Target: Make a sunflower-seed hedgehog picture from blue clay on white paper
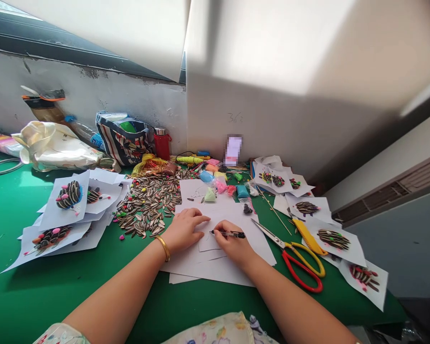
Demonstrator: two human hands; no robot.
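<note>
In the head view, my right hand is closed around a black pen, its tip on a small sheet of white paper. My left hand lies on the same paper with its fingers stretched out, steadying its left side. Larger white sheets lie underneath. A heap of striped sunflower seeds spreads just left of the papers. Beyond my hands sit small bags of coloured clay. A dark lump rests on the paper's far right.
Scissors with red and yellow handles and a yellow utility knife lie at right. Seed-decorated cards are piled at left, and more cards at right. Bags, a red flask and a phone stand along the wall.
</note>
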